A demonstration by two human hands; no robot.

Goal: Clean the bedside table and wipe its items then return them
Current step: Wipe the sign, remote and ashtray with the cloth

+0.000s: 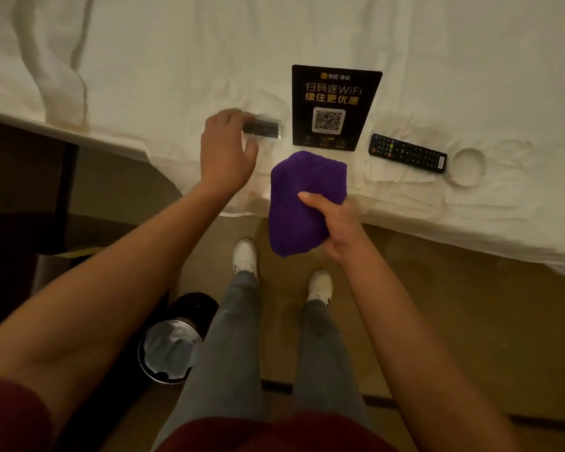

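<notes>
Bed (437, 60), white-sheeted, carries four items near its front edge: one small dark holder (263, 128), one black WiFi card (333, 109), one remote (407, 153), one white ashtray (467, 167). Left hand (226, 151) pinches the holder's left end. Right hand (336, 228) grips one folded purple cloth (302, 200) over the edge. One bin (172, 350) stands on the floor.
</notes>
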